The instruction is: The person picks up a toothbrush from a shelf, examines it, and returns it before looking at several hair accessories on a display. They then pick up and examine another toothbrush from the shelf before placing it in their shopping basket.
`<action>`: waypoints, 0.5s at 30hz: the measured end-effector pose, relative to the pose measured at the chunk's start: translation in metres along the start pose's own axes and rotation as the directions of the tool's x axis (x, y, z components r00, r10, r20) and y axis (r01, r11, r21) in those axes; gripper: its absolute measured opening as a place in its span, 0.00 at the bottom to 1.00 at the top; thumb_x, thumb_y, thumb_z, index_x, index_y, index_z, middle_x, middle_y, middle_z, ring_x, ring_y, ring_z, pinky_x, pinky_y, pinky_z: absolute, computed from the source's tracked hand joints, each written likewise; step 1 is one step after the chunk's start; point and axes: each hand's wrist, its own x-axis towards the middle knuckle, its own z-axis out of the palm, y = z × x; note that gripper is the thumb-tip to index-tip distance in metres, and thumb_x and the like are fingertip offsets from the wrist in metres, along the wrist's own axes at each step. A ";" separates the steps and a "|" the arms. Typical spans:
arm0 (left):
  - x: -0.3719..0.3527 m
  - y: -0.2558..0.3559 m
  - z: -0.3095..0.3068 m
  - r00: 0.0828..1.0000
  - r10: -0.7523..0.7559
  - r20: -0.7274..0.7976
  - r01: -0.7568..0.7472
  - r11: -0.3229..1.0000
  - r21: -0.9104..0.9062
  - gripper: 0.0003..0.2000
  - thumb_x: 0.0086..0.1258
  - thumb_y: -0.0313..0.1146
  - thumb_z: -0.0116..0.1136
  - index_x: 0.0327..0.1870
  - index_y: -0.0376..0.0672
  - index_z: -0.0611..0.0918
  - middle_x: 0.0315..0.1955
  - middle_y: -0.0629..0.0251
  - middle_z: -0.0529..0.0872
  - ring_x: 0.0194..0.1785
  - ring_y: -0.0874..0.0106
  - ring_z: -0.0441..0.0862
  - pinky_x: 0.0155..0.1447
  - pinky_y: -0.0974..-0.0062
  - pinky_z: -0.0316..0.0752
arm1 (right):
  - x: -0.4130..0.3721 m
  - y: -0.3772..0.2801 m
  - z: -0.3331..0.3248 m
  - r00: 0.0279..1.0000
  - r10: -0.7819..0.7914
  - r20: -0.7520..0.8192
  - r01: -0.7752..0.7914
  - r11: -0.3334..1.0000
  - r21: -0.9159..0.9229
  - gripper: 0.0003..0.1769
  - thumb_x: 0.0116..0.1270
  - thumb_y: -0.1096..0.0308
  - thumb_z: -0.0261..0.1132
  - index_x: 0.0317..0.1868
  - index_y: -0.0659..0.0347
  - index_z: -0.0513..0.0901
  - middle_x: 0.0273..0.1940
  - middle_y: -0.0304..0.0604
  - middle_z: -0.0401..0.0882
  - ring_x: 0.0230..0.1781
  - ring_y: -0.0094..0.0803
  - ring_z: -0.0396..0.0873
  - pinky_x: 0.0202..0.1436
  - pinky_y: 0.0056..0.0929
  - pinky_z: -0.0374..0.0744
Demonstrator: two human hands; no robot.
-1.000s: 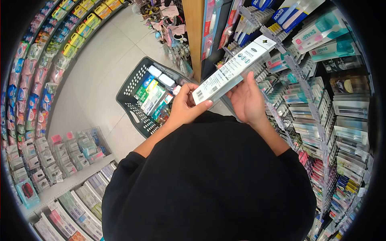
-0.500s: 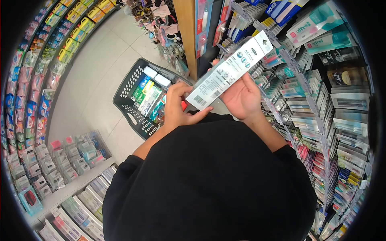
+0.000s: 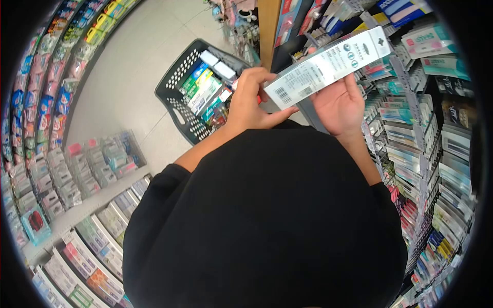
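Observation:
A long, flat white retail package (image 3: 328, 66) has its printed back turned up, with a barcode at its near end and a hang hole at its far end. What lies inside does not show. My left hand (image 3: 250, 100) pinches the barcode end, thumb along the lower edge. Beneath the package, my right hand (image 3: 340, 107) supports it palm up, the fingers mostly hidden behind. Past my left hand, a dark grey shopping basket (image 3: 167, 92) holds several goods, among them white-topped packs (image 3: 215, 64) and green and white boxes (image 3: 197, 87).
Pegboard racks (image 3: 421, 133) of hanging packages line my right side. A wooden post (image 3: 268, 31) stands ahead, beside hanging accessories (image 3: 241, 31). Shelves (image 3: 56, 97) of bagged and bottled goods curve along the left. Boxed goods (image 3: 97, 251) sit at lower left. Pale floor tiles (image 3: 133, 77) lie between.
The view has shifted, so the basket and racks sit differently in it. The package appears farther right and higher, and tilted closer to level; both hands remain on it.

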 end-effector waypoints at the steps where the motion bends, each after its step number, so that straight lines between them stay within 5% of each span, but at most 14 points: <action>1: -0.001 -0.002 -0.001 1.000 -0.012 0.017 0.012 1.000 -0.014 0.33 0.39 0.39 0.79 0.48 0.40 0.74 0.41 0.61 0.73 0.36 0.71 0.73 0.34 0.78 0.71 | -0.001 0.001 -0.001 1.000 -0.001 0.019 0.001 1.000 -0.001 0.28 0.75 0.51 0.36 0.70 0.57 0.57 0.71 0.52 0.53 0.71 0.45 0.55 0.72 0.48 0.54; 8: -0.007 -0.008 -0.019 0.963 -0.131 0.235 0.146 0.988 -0.047 0.28 0.45 0.47 0.76 0.43 0.39 0.77 0.29 0.66 0.77 0.29 0.75 0.74 0.34 0.78 0.72 | -0.004 0.006 -0.012 0.990 -0.142 0.008 0.141 0.972 -0.186 0.27 0.71 0.56 0.46 0.65 0.62 0.63 0.61 0.50 0.68 0.61 0.41 0.67 0.61 0.44 0.65; 11: -0.015 -0.010 -0.032 0.887 -0.267 0.377 0.317 0.946 -0.076 0.27 0.47 0.46 0.75 0.42 0.38 0.78 0.28 0.64 0.77 0.29 0.75 0.74 0.35 0.77 0.72 | -0.006 0.005 -0.025 0.975 -0.217 0.040 0.200 0.794 -0.575 0.27 0.70 0.60 0.50 0.65 0.65 0.62 0.61 0.51 0.68 0.61 0.39 0.68 0.62 0.42 0.65; 15: -0.038 -0.022 -0.048 0.767 -0.347 0.539 0.518 0.832 -0.201 0.19 0.54 0.41 0.71 0.39 0.38 0.79 0.21 0.67 0.75 0.26 0.76 0.73 0.31 0.77 0.69 | -0.008 0.009 -0.030 0.969 -0.240 -0.063 0.130 0.709 -0.693 0.31 0.67 0.69 0.55 0.67 0.67 0.55 0.63 0.56 0.65 0.60 0.40 0.69 0.62 0.42 0.68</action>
